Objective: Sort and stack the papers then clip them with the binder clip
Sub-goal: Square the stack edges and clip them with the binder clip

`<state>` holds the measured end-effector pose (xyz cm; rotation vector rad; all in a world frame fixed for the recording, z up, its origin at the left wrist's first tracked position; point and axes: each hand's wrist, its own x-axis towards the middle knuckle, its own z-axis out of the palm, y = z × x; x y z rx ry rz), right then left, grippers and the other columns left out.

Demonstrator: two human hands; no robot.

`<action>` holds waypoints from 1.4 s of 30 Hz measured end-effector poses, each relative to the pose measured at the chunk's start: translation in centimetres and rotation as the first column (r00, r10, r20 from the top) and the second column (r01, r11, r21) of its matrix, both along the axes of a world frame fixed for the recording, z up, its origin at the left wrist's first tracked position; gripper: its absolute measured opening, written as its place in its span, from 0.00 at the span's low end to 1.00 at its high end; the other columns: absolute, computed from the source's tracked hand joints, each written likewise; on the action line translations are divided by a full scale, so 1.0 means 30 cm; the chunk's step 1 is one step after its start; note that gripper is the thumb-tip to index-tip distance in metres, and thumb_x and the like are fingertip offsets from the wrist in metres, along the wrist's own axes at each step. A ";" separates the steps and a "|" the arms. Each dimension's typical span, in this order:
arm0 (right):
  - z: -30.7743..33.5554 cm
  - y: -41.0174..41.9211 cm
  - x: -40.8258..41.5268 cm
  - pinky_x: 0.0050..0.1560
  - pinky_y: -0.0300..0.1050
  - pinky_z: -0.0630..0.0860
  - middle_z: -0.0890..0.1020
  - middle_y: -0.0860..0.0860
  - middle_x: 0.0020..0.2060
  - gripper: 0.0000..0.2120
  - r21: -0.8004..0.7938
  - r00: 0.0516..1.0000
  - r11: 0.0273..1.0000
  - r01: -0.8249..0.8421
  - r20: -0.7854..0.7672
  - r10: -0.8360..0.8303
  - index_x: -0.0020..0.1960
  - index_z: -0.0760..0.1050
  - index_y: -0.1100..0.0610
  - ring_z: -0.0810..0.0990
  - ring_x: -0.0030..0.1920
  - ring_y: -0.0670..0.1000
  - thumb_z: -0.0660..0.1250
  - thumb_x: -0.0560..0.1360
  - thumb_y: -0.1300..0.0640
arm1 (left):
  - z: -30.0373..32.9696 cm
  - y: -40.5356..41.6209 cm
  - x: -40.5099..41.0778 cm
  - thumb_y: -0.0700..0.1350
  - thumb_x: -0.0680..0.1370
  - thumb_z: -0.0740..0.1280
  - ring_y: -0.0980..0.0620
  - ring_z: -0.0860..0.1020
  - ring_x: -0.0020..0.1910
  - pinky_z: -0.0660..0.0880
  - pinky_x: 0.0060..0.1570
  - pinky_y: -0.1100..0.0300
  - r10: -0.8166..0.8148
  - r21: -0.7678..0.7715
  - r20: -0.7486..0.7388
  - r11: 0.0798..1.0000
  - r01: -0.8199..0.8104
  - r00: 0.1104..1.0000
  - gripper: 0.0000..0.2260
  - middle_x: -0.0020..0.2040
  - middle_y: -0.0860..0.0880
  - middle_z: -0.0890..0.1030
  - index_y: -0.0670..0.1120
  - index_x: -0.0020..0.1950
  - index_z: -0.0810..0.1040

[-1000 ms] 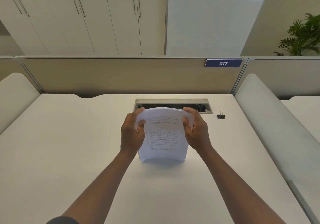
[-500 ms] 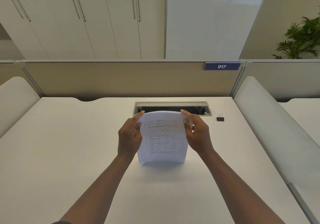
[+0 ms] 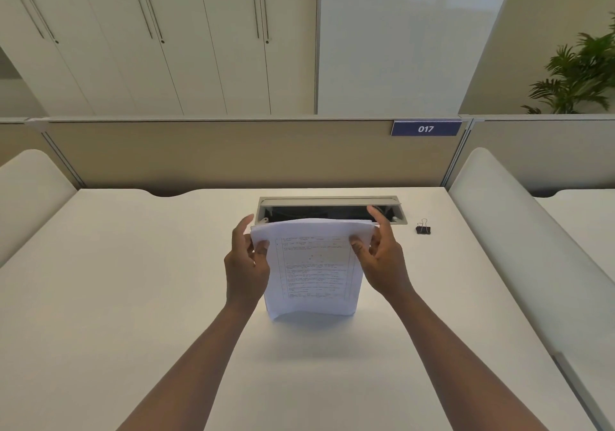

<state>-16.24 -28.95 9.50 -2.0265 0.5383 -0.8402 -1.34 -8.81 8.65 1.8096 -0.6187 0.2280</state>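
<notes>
Both the left hand (image 3: pixel 246 266) and right hand (image 3: pixel 382 257) pinch the printed paper stack (image 3: pixel 314 271) upright on the desk (image 3: pixel 133 297), while the black binder clip (image 3: pixel 423 229) lies near the far right edge.

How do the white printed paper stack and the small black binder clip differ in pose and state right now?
The white printed paper stack stands upright on its bottom edge, bowed; the small black binder clip lies alone to its right. The stack is held by left hand and right hand; the clip is untouched. Both rest on the white desk.
</notes>
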 end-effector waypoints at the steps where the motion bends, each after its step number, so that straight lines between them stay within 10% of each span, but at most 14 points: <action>1: -0.006 -0.002 -0.001 0.35 0.26 0.71 0.76 0.32 0.34 0.27 0.061 0.999 0.997 -0.045 -0.014 0.046 0.73 0.63 0.45 0.76 0.34 0.37 0.68 0.77 0.49 | -0.006 0.002 0.004 0.40 0.79 0.65 0.59 0.78 0.36 0.72 0.35 0.71 -0.016 -0.013 -0.046 1.000 0.015 0.999 0.19 0.44 0.56 0.81 0.51 0.68 0.69; 4: -0.033 -0.002 0.005 0.46 0.35 0.80 0.80 0.39 0.51 0.16 0.200 0.984 0.970 -0.138 -0.087 0.158 0.62 0.70 0.40 0.81 0.52 0.42 0.67 0.76 0.45 | -0.030 0.003 0.009 0.42 0.79 0.66 0.53 0.80 0.45 0.74 0.37 0.69 -0.087 -0.009 -0.178 0.996 0.087 0.980 0.12 0.47 0.57 0.81 0.49 0.62 0.73; 15: -0.205 0.057 -0.026 0.51 0.35 0.78 0.82 0.47 0.55 0.10 0.408 0.965 0.903 -0.138 -0.150 0.215 0.59 0.75 0.45 0.80 0.57 0.44 0.61 0.81 0.56 | -0.224 0.018 -0.043 0.37 0.79 0.62 0.46 0.82 0.48 0.79 0.46 0.54 -0.154 0.077 -0.522 0.971 0.226 0.839 0.09 0.46 0.49 0.84 0.46 0.50 0.81; 42: -0.255 0.083 -0.067 0.49 0.32 0.73 0.79 0.45 0.57 0.16 0.356 0.985 0.934 -0.018 -0.156 0.078 0.67 0.70 0.47 0.77 0.58 0.45 0.58 0.81 0.59 | -0.208 -0.025 -0.113 0.38 0.78 0.65 0.46 0.81 0.50 0.80 0.45 0.54 -0.110 0.056 -0.498 0.986 0.159 0.860 0.08 0.48 0.48 0.83 0.47 0.56 0.78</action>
